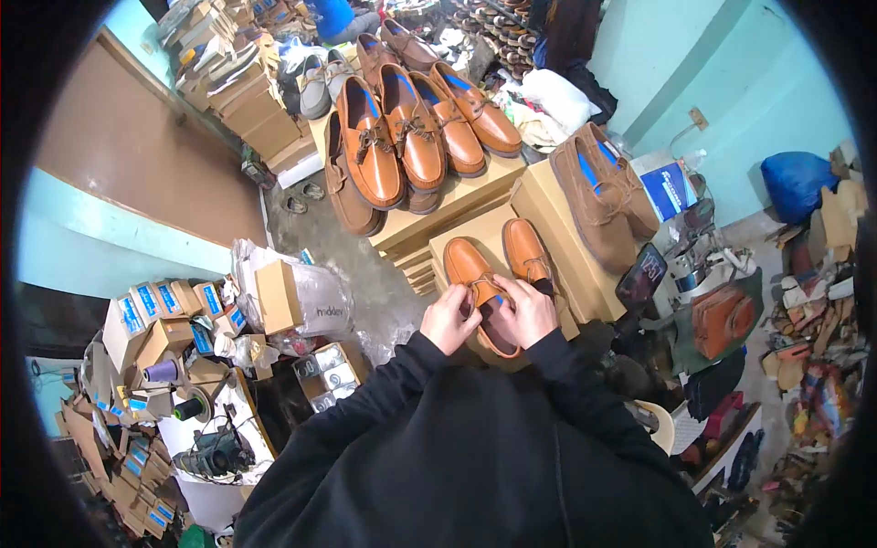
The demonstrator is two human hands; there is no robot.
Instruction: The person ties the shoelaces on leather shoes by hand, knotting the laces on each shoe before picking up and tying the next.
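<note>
A tan leather boat shoe [468, 260] lies toe-away on a cardboard box, right in front of me. My left hand [448, 320] is closed at the left side of its opening, thumb and fingers pinched near the lace. On the opposite side, my right hand [531, 310] pinches the shoe by the upper edge close to the tongue. My fingers cover part of the lace, so its ends cannot be made out. The matching tan shoe [524, 247] rests just beyond my right hand on the same cardboard [475, 224].
Several finished tan shoes [416, 137] stand on boxes ahead. Brown suede shoes [607, 201] sit on a box at right, near a phone [642, 274] showing the time. Small shoe boxes [137, 315] and thread spools [163, 372] crowd the left. Leather scraps [808, 365] pile up far right.
</note>
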